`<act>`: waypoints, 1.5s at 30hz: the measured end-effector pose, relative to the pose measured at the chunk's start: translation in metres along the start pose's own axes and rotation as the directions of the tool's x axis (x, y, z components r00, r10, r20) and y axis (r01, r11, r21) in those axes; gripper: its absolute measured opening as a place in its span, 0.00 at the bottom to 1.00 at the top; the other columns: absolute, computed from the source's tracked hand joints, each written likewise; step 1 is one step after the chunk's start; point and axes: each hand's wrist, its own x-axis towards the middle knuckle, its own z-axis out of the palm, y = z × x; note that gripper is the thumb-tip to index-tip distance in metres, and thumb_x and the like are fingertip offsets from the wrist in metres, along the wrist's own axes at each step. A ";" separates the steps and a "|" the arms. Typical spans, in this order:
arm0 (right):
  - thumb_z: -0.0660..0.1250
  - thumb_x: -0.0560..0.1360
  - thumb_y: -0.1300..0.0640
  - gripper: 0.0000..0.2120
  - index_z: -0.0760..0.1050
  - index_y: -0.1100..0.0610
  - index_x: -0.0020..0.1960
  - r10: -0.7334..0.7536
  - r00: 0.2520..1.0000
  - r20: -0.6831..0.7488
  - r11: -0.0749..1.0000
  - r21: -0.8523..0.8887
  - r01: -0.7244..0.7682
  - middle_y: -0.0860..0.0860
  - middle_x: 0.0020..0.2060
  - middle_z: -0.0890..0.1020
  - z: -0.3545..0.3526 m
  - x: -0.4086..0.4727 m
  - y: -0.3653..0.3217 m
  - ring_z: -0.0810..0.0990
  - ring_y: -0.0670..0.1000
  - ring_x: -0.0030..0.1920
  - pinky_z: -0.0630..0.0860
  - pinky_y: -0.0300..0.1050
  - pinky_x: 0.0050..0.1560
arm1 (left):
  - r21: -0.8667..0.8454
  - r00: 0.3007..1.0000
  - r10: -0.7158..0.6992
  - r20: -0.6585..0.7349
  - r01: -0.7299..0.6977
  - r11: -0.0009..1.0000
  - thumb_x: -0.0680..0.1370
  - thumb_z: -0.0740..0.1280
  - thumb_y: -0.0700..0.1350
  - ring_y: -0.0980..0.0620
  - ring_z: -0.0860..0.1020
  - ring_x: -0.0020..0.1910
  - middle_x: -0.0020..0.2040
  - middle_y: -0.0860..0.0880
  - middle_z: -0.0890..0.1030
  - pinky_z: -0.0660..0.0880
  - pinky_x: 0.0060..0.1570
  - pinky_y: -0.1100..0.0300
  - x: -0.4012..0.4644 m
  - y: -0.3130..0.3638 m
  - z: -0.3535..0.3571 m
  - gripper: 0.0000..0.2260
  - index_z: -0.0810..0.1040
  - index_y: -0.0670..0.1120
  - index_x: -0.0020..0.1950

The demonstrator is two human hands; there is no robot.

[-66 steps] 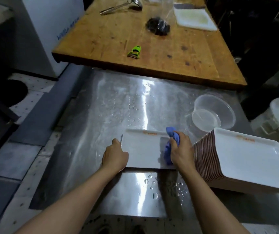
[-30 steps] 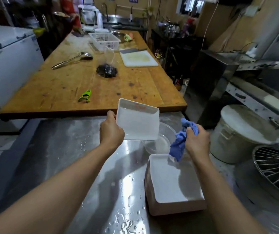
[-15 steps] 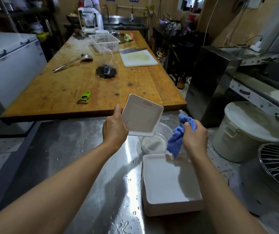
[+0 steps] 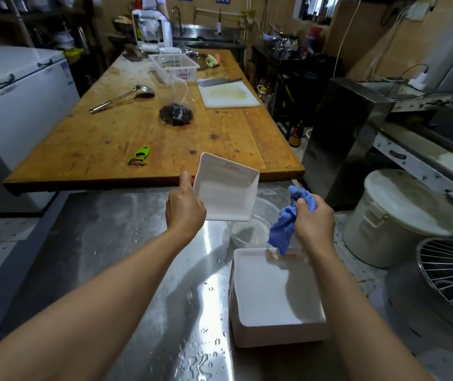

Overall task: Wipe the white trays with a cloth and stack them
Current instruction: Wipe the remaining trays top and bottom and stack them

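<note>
Head view shows the white tray (image 4: 225, 188) turned further than half a second ago: it is rotated so one corner points toward the wooden table (image 4: 143, 133), its hollow side facing the camera, where 2.2 s ago it lay flat on the steel counter (image 4: 126, 243) under both hands. The tray is shallow and rectangular with rounded corners, glossy, with a small orange mark near its far rim, and it is held in the air above the counter, in front of a clear plastic bowl (image 4: 250, 229). The left hand (image 4: 184, 207) grips the tray's left edge, thumb up along the rim and fingers curled behind it. The right hand (image 4: 313, 218) is closed around a bunched blue cloth (image 4: 285, 226), held apart from the raised tray, the cloth's loose end hanging down to the far rim of the stack of white trays (image 4: 274, 298) that sits on the counter below it.
</note>
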 end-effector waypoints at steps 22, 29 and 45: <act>0.56 0.80 0.50 0.15 0.76 0.54 0.60 -0.197 0.828 0.526 0.786 -0.419 0.454 0.54 0.74 0.57 0.094 -0.099 -0.062 0.55 0.57 0.72 0.54 0.52 0.70 | -0.568 0.808 -0.492 0.324 0.582 0.581 0.72 0.58 0.27 0.46 0.76 0.45 0.47 0.46 0.75 0.77 0.30 0.57 -0.064 -0.105 -0.117 0.16 0.67 0.44 0.55; 0.63 0.76 0.60 0.07 0.76 0.64 0.47 -0.429 0.773 0.468 0.720 -0.340 0.605 0.58 0.53 0.75 0.099 -0.156 -0.052 0.74 0.58 0.53 0.70 0.49 0.50 | -0.647 0.820 -0.408 0.402 0.570 0.507 0.72 0.58 0.26 0.43 0.80 0.46 0.50 0.47 0.79 0.77 0.29 0.58 -0.087 -0.134 -0.145 0.24 0.69 0.51 0.60; 0.61 0.73 0.68 0.20 0.66 0.62 0.64 -0.375 0.792 0.483 0.717 -0.390 0.577 0.60 0.63 0.66 0.113 -0.184 -0.086 0.65 0.58 0.63 0.63 0.46 0.61 | -0.736 0.828 -0.285 0.483 0.560 0.379 0.69 0.59 0.25 0.42 0.81 0.42 0.47 0.43 0.83 0.77 0.31 0.57 -0.139 -0.135 -0.178 0.22 0.78 0.44 0.55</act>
